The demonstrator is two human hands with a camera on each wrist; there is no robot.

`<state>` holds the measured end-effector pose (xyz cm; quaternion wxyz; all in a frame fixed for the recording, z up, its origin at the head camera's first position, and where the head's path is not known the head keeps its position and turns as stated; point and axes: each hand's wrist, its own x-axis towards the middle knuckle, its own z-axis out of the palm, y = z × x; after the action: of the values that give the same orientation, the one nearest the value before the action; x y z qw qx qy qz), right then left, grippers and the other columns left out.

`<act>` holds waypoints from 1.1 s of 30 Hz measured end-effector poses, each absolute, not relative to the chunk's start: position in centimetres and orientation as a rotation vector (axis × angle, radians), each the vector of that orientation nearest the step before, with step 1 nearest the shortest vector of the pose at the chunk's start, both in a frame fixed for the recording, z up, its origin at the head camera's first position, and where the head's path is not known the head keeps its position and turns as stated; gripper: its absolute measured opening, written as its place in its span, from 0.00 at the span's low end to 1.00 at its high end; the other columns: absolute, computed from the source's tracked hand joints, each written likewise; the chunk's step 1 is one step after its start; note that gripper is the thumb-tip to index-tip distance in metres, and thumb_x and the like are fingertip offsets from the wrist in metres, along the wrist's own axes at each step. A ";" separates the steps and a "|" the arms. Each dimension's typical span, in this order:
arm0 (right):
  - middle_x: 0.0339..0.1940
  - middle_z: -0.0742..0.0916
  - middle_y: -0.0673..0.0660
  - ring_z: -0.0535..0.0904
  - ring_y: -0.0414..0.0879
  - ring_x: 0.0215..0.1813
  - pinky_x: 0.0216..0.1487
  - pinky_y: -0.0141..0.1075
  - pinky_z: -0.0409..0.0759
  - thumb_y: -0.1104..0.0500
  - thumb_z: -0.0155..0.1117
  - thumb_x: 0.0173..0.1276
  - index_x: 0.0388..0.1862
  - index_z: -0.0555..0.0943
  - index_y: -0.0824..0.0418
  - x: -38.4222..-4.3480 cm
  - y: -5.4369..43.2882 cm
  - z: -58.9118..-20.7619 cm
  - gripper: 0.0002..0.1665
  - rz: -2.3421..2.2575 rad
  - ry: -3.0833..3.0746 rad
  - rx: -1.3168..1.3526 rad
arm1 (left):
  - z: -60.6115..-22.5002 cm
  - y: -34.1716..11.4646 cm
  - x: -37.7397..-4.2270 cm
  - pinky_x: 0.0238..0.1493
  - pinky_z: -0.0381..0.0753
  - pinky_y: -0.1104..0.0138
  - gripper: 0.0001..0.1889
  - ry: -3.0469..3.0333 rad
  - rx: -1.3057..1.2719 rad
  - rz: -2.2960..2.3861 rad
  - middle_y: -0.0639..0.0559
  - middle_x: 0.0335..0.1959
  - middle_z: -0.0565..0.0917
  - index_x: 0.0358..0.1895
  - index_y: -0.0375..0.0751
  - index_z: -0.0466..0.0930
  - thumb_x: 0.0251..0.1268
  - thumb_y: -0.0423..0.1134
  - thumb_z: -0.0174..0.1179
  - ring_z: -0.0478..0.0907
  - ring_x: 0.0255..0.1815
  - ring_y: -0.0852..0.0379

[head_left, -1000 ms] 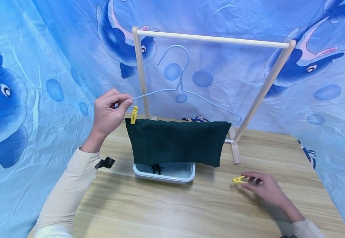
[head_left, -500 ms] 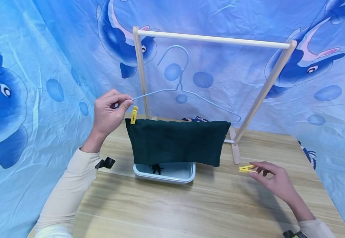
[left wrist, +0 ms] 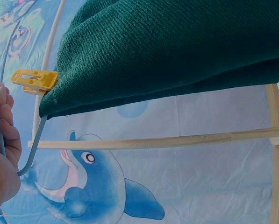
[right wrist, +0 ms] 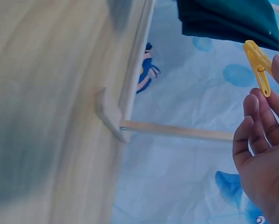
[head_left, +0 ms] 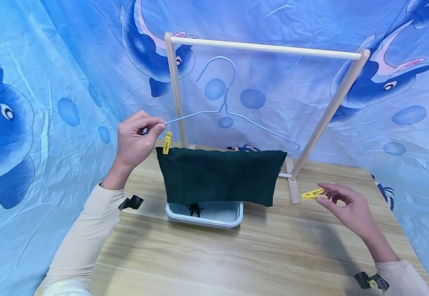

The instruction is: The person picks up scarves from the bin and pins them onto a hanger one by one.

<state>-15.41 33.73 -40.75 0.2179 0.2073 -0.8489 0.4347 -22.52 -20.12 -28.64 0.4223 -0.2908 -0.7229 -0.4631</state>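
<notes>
My left hand (head_left: 137,135) pinches the left shoulder of a light-blue wire hanger (head_left: 203,112), holding it up with its hook raised. Over the hanger's lower bar hangs a folded dark green cloth (head_left: 221,176). One yellow clothespin (head_left: 167,143) clips the cloth's upper left corner, close below the left fingers; the left wrist view shows this clothespin (left wrist: 35,80) too. Off to the cloth's right, my right hand (head_left: 351,209) pinches a second yellow clothespin (head_left: 312,194) by its handle ends between thumb and fingers. This clothespin (right wrist: 258,65) is apart from the cloth.
Behind the cloth stands a wooden rack with a white top rod (head_left: 266,48) and a right post (head_left: 329,115). A pale plastic basin (head_left: 203,222) with something black inside sits below the cloth on the wooden table (head_left: 199,259). A blue dolphin-print curtain (head_left: 66,74) surrounds the table.
My right hand has risen from low over the table, moving away and to the right with the second clothespin. The left hand, hanger and cloth stay almost still.
</notes>
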 end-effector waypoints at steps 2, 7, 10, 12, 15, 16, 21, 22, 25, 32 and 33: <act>0.32 0.85 0.43 0.78 0.34 0.32 0.34 0.21 0.74 0.79 0.75 0.53 0.50 0.85 0.72 -15.6 33.7 -39.9 0.23 1.206 -2.367 0.532 | -28.6 -20.1 -22.5 0.26 0.55 0.72 0.04 -1.809 -0.730 -1.166 0.43 0.22 0.77 0.32 0.24 0.88 0.55 0.17 0.69 0.63 0.24 0.63; 0.31 0.84 0.45 0.77 0.36 0.32 0.34 0.22 0.74 0.79 0.74 0.53 0.49 0.85 0.74 -16.2 33.2 -37.4 0.22 1.248 -2.330 0.511 | -28.7 -20.0 -22.4 0.25 0.55 0.72 0.03 -1.814 -0.727 -1.171 0.43 0.22 0.77 0.32 0.24 0.88 0.55 0.18 0.70 0.64 0.24 0.63; 0.34 0.86 0.45 0.79 0.35 0.34 0.35 0.21 0.76 0.81 0.73 0.52 0.50 0.85 0.73 -16.7 32.7 -36.0 0.23 1.252 -2.275 0.565 | -28.7 -20.0 -22.4 0.26 0.55 0.72 0.04 -1.820 -0.722 -1.166 0.44 0.22 0.76 0.32 0.25 0.88 0.55 0.17 0.69 0.63 0.24 0.63; 0.37 0.88 0.43 0.82 0.34 0.36 0.36 0.20 0.77 0.82 0.73 0.53 0.51 0.85 0.74 -17.0 32.4 -35.2 0.24 1.245 -2.245 0.596 | -28.7 -20.0 -22.5 0.26 0.55 0.72 0.05 -1.824 -0.718 -1.161 0.44 0.22 0.76 0.32 0.26 0.89 0.55 0.17 0.69 0.64 0.24 0.63; 0.39 0.89 0.39 0.84 0.32 0.39 0.39 0.20 0.78 0.82 0.72 0.54 0.54 0.84 0.74 -17.4 31.9 -34.0 0.26 1.239 -2.228 0.611 | -28.6 -19.9 -22.5 0.26 0.55 0.72 0.05 -1.824 -0.718 -1.160 0.44 0.22 0.76 0.33 0.26 0.89 0.55 0.17 0.69 0.63 0.25 0.63; 0.40 0.89 0.38 0.84 0.31 0.39 0.40 0.19 0.78 0.82 0.72 0.54 0.56 0.84 0.73 -17.5 31.7 -33.6 0.28 1.230 -2.229 0.606 | -28.6 -19.9 -22.5 0.26 0.56 0.72 0.05 -1.823 -0.719 -1.160 0.44 0.22 0.76 0.33 0.26 0.89 0.55 0.17 0.69 0.64 0.25 0.63; 0.38 0.87 0.37 0.82 0.32 0.38 0.39 0.19 0.77 0.82 0.74 0.51 0.55 0.84 0.72 -17.9 30.7 -31.6 0.30 1.172 -2.216 0.637 | -28.6 -19.9 -22.5 0.26 0.55 0.72 0.04 -1.818 -0.728 -1.160 0.44 0.22 0.76 0.32 0.25 0.88 0.55 0.17 0.70 0.64 0.24 0.63; 0.38 0.87 0.37 0.81 0.32 0.37 0.38 0.19 0.76 0.82 0.74 0.50 0.54 0.84 0.72 -17.9 30.5 -31.3 0.29 1.153 -2.217 0.641 | -28.6 -19.8 -22.5 0.26 0.55 0.72 0.05 -1.817 -0.731 -1.160 0.44 0.22 0.76 0.32 0.25 0.88 0.54 0.17 0.70 0.64 0.24 0.63; 0.38 0.86 0.37 0.79 0.33 0.35 0.37 0.18 0.75 0.82 0.76 0.49 0.51 0.86 0.70 -18.2 30.0 -30.6 0.28 1.081 -2.228 0.666 | -28.5 -19.8 -22.5 0.26 0.55 0.72 0.06 -1.818 -0.733 -1.154 0.44 0.22 0.76 0.32 0.26 0.89 0.54 0.16 0.69 0.63 0.24 0.63; 0.47 0.86 0.30 0.81 0.29 0.39 0.41 0.18 0.76 0.78 0.78 0.52 0.47 0.86 0.68 -18.6 28.6 -28.7 0.22 0.984 -2.260 0.747 | -28.5 -19.8 -22.5 0.26 0.55 0.72 0.06 -1.814 -0.730 -1.152 0.43 0.21 0.76 0.32 0.26 0.89 0.54 0.15 0.69 0.63 0.24 0.63; 0.47 0.87 0.31 0.81 0.29 0.38 0.39 0.19 0.75 0.77 0.78 0.52 0.46 0.86 0.67 -18.7 28.4 -28.5 0.22 0.957 -2.264 0.747 | -28.5 -19.9 -22.5 0.26 0.55 0.72 0.06 -1.816 -0.728 -1.152 0.43 0.21 0.77 0.32 0.26 0.89 0.54 0.16 0.69 0.64 0.24 0.63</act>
<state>-18.68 28.43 -28.49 0.2825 0.2791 -0.8453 0.3573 -22.46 -19.86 -28.45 0.4219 -0.2907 -0.7251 -0.4602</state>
